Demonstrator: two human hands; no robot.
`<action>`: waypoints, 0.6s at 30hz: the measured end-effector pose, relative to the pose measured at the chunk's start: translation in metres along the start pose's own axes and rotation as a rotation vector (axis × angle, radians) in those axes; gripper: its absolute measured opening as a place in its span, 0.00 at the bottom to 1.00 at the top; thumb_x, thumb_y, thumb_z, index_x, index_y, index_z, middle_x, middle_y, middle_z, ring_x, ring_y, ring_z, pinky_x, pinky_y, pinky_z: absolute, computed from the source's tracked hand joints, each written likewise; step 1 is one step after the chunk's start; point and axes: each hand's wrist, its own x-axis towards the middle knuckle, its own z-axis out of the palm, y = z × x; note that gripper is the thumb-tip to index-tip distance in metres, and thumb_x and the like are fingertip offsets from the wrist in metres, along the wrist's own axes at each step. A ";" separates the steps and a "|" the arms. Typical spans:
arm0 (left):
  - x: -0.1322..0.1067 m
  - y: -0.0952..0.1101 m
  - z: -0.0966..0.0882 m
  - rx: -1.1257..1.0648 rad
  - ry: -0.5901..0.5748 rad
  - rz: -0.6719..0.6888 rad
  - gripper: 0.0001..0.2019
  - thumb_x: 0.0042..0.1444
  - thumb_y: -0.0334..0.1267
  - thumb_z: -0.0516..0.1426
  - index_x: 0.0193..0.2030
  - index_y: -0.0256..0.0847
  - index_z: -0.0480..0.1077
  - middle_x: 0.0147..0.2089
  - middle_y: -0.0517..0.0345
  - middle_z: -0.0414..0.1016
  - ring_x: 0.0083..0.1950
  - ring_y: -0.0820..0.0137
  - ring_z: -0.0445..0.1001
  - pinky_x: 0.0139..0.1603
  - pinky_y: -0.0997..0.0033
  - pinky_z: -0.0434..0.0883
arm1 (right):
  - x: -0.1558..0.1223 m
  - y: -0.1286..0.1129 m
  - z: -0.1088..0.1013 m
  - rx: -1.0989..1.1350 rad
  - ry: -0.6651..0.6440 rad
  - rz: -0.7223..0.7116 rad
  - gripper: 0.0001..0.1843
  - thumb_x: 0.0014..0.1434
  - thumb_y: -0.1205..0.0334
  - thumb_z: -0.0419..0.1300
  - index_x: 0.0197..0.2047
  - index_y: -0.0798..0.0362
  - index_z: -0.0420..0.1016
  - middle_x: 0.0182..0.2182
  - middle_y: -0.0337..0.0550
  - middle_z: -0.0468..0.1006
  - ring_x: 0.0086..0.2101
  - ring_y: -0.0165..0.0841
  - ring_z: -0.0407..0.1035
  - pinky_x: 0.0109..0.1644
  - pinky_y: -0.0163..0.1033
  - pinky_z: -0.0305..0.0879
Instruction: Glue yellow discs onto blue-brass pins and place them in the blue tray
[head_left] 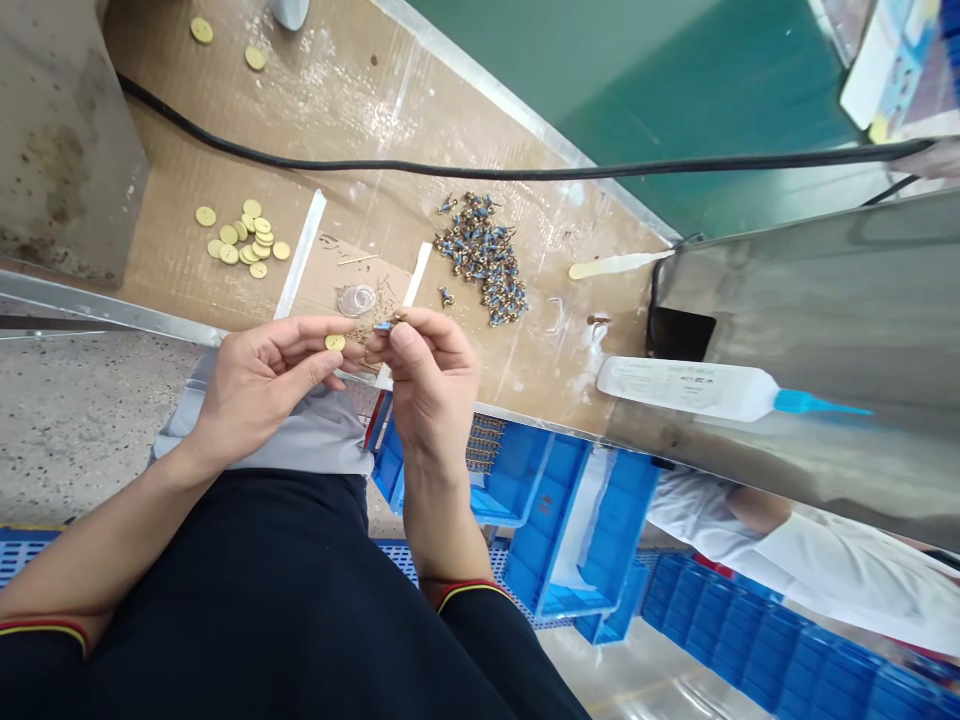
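A speckled concrete floor (90,430) runs along one side of a workbench covered in brown cardboard (180,110), which has a metal edge strip (105,305). A green panel (660,90) and a stainless steel sheet (825,340) rise beyond it, and a black cable (480,170) crosses the bench. Below the bench edge sit blue plastic crates (577,530), with a co-worker's white sleeve (817,570) off to the right.

On the cardboard lie a glue bottle with a blue nozzle (697,390), a wooden stick (615,265), a heap of small blue-and-brass fittings (480,258), a cluster of brass discs (240,240) and a clear plastic dish (356,300).

Above the bench edge, the left hand (262,385) curls partly closed, pinching a single brass disc (335,342) at its fingertips. Just beside it, the right hand (431,395) pinches one small blue-and-brass fitting (384,325) between thumb and forefinger.
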 end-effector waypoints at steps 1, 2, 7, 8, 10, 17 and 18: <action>-0.001 0.001 0.001 0.039 0.010 0.011 0.15 0.71 0.44 0.76 0.61 0.47 0.91 0.47 0.54 0.94 0.37 0.68 0.91 0.46 0.70 0.91 | -0.003 -0.001 -0.001 -0.091 0.005 -0.094 0.08 0.70 0.51 0.80 0.51 0.39 0.91 0.41 0.33 0.94 0.39 0.32 0.90 0.49 0.39 0.92; -0.003 0.002 0.001 0.075 0.019 0.023 0.14 0.72 0.43 0.75 0.62 0.48 0.91 0.46 0.55 0.94 0.38 0.68 0.91 0.46 0.70 0.91 | -0.006 -0.002 -0.002 -0.186 0.000 -0.189 0.07 0.73 0.54 0.78 0.52 0.38 0.91 0.43 0.34 0.94 0.43 0.33 0.91 0.52 0.41 0.92; -0.009 0.002 0.003 0.226 0.036 0.109 0.15 0.74 0.37 0.72 0.64 0.52 0.89 0.50 0.61 0.94 0.45 0.66 0.94 0.53 0.70 0.92 | -0.009 -0.003 -0.005 -0.511 -0.129 -0.575 0.15 0.78 0.66 0.71 0.58 0.35 0.91 0.50 0.35 0.95 0.52 0.37 0.91 0.61 0.49 0.91; -0.010 0.001 0.002 0.253 0.035 0.136 0.15 0.75 0.36 0.71 0.65 0.53 0.89 0.51 0.62 0.94 0.46 0.66 0.94 0.54 0.69 0.92 | -0.008 -0.002 -0.005 -0.536 -0.147 -0.618 0.17 0.77 0.68 0.71 0.60 0.35 0.91 0.50 0.35 0.95 0.52 0.37 0.91 0.60 0.50 0.91; -0.010 -0.001 0.001 0.298 0.032 0.180 0.16 0.75 0.36 0.70 0.66 0.55 0.89 0.52 0.63 0.94 0.46 0.66 0.94 0.55 0.68 0.93 | -0.007 0.000 -0.005 -0.569 -0.162 -0.670 0.20 0.77 0.69 0.71 0.62 0.34 0.90 0.50 0.34 0.95 0.51 0.38 0.91 0.59 0.50 0.92; -0.011 -0.006 -0.001 0.376 0.040 0.229 0.16 0.77 0.37 0.70 0.68 0.55 0.87 0.56 0.64 0.94 0.46 0.67 0.94 0.58 0.66 0.92 | -0.008 0.002 -0.005 -0.639 -0.141 -0.710 0.18 0.77 0.68 0.70 0.62 0.36 0.90 0.51 0.36 0.95 0.51 0.39 0.92 0.57 0.51 0.93; -0.011 -0.006 -0.001 0.383 0.041 0.232 0.17 0.77 0.37 0.69 0.68 0.56 0.87 0.56 0.64 0.94 0.46 0.67 0.94 0.57 0.66 0.91 | -0.008 0.002 -0.005 -0.647 -0.138 -0.714 0.18 0.77 0.68 0.70 0.62 0.36 0.90 0.51 0.36 0.95 0.51 0.39 0.92 0.58 0.51 0.93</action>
